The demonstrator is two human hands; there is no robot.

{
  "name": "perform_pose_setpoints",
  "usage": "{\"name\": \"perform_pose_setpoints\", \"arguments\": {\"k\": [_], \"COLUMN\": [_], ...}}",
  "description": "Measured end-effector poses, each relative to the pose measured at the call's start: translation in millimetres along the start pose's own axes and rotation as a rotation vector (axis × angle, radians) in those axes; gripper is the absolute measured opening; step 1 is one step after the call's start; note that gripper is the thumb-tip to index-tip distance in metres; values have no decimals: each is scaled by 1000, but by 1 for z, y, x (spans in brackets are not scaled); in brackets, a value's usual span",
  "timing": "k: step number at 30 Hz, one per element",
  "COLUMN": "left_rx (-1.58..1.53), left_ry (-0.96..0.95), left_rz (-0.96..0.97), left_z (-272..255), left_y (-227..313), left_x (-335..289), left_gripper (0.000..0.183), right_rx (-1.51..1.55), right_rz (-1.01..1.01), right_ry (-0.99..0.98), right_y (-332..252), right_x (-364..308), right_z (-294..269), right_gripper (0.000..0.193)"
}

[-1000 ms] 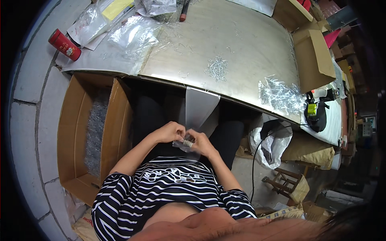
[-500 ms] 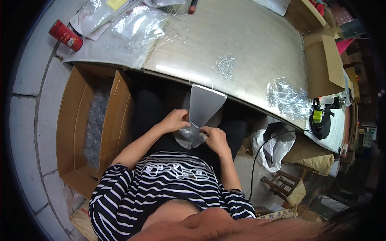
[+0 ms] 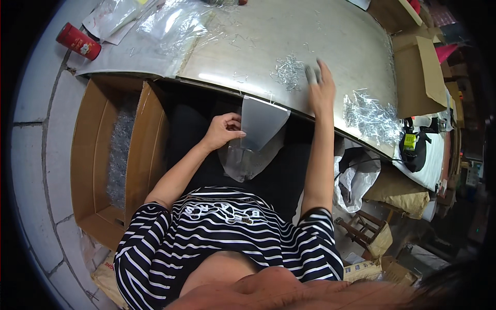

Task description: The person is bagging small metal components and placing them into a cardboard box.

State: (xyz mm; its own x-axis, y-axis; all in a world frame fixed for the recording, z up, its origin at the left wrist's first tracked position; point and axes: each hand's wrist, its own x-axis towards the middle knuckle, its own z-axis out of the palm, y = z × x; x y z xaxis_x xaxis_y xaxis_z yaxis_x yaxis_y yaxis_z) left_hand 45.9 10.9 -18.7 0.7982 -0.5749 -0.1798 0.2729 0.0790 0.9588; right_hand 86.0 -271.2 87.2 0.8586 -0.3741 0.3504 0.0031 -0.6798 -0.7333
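Observation:
A stack of translucent plastic bags or sheets hangs from small hooks at the table's near edge, above my lap. My left hand is at its left side, fingers loosely bent and apart from the thumb, whose tip is near or against the plastic. Below, a clear, crumpled plastic piece lies over my lap. Out over the table, my right hand is open with fingers stretched, one wearing a grey finger cover. It is just right of a small pile of thin metal hooks.
A larger heap of shiny metal hooks lies near the table's right corner. An open cardboard box with clear pieces inside stands at my left. A red can, plastic bags and a cardboard box are farther off.
My right hand has left the plastic at my lap and reached forward over the table to the hook pile. My left hand has let the clear film drop and moved up beside the hanging stack.

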Motion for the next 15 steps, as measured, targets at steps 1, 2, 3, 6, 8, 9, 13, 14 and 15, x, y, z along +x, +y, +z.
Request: {"name": "perform_pose_setpoints", "arguments": {"k": [1,2,3,6,8,9,13,14,15], "left_rx": [4,-117,-238,-669,-721,-787,-649,-599,-598], "left_ry": [-19,19,62,-8,128,-80,-286,-294,-299], "left_rz": [6,-16,-32,-336,-343,-384,-512,-530,-531], "left_z": [5,9,13,24,29,0,-33,-33,-28], "left_y": [-5,-18,-24,-62,-56,-87,-76,-72,-70], "left_x": [3,3,1,-15,-19,-12,-8,-6,-9], "left_gripper": [32,30,29,38,52,59,89,89,89], "right_rx": [95,-14,-121,-333,-385,-385,-152,-3,34], "right_rz": [58,5,-55,-246,-290,-293,-191,-184,-211], "right_ry": [-48,-120,-194,-307,-206,-220,-256,-226,-162], "right_y": [12,14,7,-21,-36,-45,-81,-82,-78], "right_x": [21,28,31,-16,-58,-74,-111,-115,-123], "right_z": [9,19,31,52,56,46,7,-1,-4], "right_gripper": [44,46,49,44,42,42,37,36,32]}}
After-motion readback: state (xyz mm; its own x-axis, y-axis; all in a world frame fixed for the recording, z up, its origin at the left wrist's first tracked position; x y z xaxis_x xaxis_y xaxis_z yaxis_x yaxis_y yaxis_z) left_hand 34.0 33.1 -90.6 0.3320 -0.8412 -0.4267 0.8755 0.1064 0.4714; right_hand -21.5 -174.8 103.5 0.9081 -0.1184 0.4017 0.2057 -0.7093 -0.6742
